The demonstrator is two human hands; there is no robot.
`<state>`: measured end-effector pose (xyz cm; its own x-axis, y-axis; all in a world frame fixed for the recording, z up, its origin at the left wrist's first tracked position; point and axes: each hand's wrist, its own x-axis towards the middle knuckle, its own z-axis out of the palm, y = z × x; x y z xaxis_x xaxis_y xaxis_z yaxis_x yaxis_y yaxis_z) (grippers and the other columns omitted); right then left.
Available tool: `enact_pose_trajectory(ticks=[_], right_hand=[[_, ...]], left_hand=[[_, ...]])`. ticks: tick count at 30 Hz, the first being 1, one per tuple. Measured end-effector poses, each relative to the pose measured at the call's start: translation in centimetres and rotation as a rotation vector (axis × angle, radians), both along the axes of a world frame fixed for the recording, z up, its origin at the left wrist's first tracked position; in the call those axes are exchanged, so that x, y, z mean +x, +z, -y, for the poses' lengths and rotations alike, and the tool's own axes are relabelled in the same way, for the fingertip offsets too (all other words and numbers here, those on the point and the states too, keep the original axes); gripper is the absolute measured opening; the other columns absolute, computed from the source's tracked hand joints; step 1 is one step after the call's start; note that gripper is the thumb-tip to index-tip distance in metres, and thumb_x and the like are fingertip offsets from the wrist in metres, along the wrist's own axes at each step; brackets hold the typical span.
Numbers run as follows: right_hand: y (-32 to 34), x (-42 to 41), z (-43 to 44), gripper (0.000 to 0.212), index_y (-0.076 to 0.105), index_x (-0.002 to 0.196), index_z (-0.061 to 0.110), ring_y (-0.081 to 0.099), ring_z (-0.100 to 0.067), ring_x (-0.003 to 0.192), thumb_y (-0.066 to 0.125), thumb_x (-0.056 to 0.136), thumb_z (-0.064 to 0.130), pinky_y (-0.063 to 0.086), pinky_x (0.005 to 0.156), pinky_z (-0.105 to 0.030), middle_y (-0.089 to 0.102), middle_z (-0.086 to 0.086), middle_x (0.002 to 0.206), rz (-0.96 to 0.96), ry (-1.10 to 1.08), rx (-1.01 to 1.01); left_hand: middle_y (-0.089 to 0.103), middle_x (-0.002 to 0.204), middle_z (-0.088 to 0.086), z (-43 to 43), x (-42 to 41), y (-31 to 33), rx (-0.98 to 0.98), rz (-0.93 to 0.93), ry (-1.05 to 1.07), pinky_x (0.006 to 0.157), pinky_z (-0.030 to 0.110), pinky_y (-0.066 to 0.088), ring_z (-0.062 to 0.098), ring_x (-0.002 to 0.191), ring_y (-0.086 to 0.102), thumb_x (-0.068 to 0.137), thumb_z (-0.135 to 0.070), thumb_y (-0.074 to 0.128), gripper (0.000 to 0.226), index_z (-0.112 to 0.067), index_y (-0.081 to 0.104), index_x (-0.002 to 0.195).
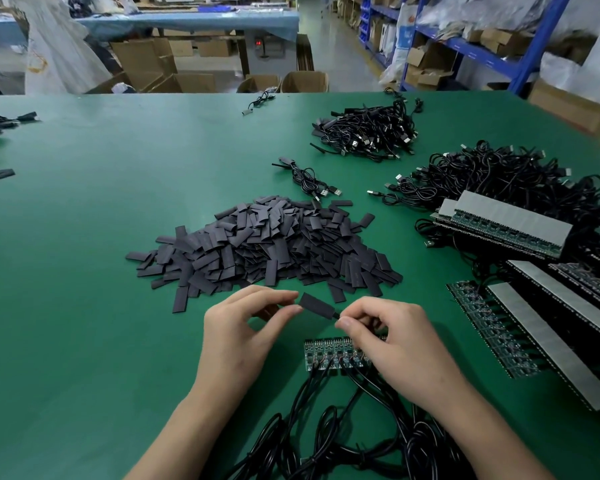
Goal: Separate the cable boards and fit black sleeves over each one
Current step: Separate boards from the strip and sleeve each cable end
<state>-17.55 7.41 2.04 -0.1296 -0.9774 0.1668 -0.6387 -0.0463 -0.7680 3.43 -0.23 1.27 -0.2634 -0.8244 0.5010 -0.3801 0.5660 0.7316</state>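
- The black sleeve (317,305) is up in the air between the two hands, just above the near part of the worktop (84,271). It tilts down to the right.
- The left hand (243,327) has a narrow grip. Its thumb and first finger pinch the left end of the sleeve.
- The right hand (392,337) has a narrow grip too. It pinches the right tip of the sleeve, where a bit of black cable pokes out.
- A strip of small green boards (329,355) lies flat under the hands, partly hidden by the right hand.
- Black cables (326,427) run from the strip toward the person and curl in loops.
- A big pile of sleeves (264,244) sits just past the hands.
- More strips of boards with grey tape (510,220) are stacked on the right.
- A large heap of cables (516,181) lies behind those stacks.
- A smaller heap of cables (368,129) lies farther back, well apart from the hands.
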Motion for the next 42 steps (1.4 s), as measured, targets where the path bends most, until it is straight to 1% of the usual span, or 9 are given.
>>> enact_pose_trajectory(ticks=[5,19,21,24,29,32,36,39,42], right_hand=[[-0.1,0.2,0.1,0.013,0.07,0.08,0.035,0.063,-0.01,0.072,0.067,0.093,0.035,0.053,0.065,-0.037,0.067,0.014,0.077,-0.02,-0.002,-0.012],[-0.2,0.4,0.0,0.014,0.069,0.079,0.035,0.063,-0.009,0.071,0.068,0.093,0.036,0.049,0.061,-0.028,0.067,0.015,0.076,-0.037,-0.021,-0.016],[-0.1,0.4,0.0,0.013,0.07,0.08,0.036,0.063,-0.008,0.073,0.068,0.093,0.036,0.05,0.062,-0.027,0.067,0.015,0.077,-0.033,-0.018,-0.014],[0.1,0.5,0.0,0.012,0.07,0.08,0.035,0.065,-0.007,0.077,0.069,0.092,0.035,0.052,0.066,-0.028,0.068,0.015,0.077,-0.049,-0.017,-0.017],[0.2,0.4,-0.1,0.01,0.071,0.083,0.037,0.066,-0.005,0.081,0.068,0.089,0.044,0.055,0.071,-0.032,0.069,0.017,0.079,-0.06,0.005,-0.007],[0.5,-0.1,-0.1,0.029,0.071,0.086,0.039,0.065,-0.002,0.086,0.058,0.08,0.064,0.055,0.075,-0.027,0.068,0.021,0.083,-0.104,0.026,0.002],[0.8,-1.5,-0.3,0.038,0.071,0.092,0.04,0.059,0.002,0.1,0.055,0.079,0.073,0.05,0.084,-0.024,0.064,0.027,0.092,-0.195,0.092,0.067],[0.8,-2.2,-0.2,0.022,0.07,0.089,0.036,0.058,0.0,0.102,0.064,0.087,0.058,0.049,0.089,-0.029,0.064,0.025,0.094,-0.198,0.134,0.087],[0.8,-2.0,-0.1,0.009,0.07,0.084,0.037,0.059,-0.003,0.103,0.072,0.093,0.039,0.047,0.09,-0.027,0.063,0.024,0.097,-0.179,0.141,0.065]], left_hand=[[0.074,0.09,-0.015,-0.1,-0.2,-0.1,-0.039,0.022,0.0,0.074,0.016,0.053,0.006,0.078,0.068,0.082,-0.025,0.08,0.018,-0.02,0.082,0.099],[0.073,0.093,-0.015,0.0,-0.2,-0.5,-0.125,0.074,-0.064,0.069,0.021,0.054,0.002,0.077,0.067,0.087,-0.021,0.079,0.019,-0.017,0.082,0.105],[0.074,0.092,-0.018,-0.2,-0.4,-0.2,-0.037,0.035,-0.04,0.069,0.018,0.054,0.003,0.077,0.068,0.086,-0.028,0.077,0.019,-0.022,0.082,0.103],[0.077,0.082,-0.009,-0.5,-0.7,0.0,0.309,-0.154,-0.071,0.07,0.019,0.054,0.006,0.071,0.07,0.081,-0.037,0.074,0.022,-0.028,0.08,0.1],[0.076,0.078,0.016,-0.6,-1.1,0.1,0.618,-0.453,-0.204,0.066,0.02,0.056,0.018,0.069,0.074,0.078,-0.019,0.075,0.018,-0.012,0.08,0.094],[0.075,0.079,0.017,-0.5,-1.0,0.1,0.667,-0.531,-0.228,0.067,0.02,0.057,0.018,0.071,0.074,0.078,-0.017,0.075,0.015,-0.01,0.08,0.091],[0.076,0.081,0.015,-0.2,-0.5,0.2,0.685,-0.603,-0.202,0.07,0.022,0.057,0.018,0.073,0.072,0.079,-0.02,0.075,0.018,-0.012,0.08,0.094],[0.074,0.082,0.013,0.1,-0.3,0.2,0.722,-0.712,-0.186,0.07,0.023,0.058,0.017,0.073,0.07,0.078,-0.021,0.075,0.019,-0.013,0.081,0.094],[0.075,0.084,0.012,0.2,-0.3,0.2,0.703,-0.719,-0.186,0.071,0.024,0.058,0.017,0.074,0.071,0.08,-0.02,0.073,0.017,-0.014,0.081,0.095]])
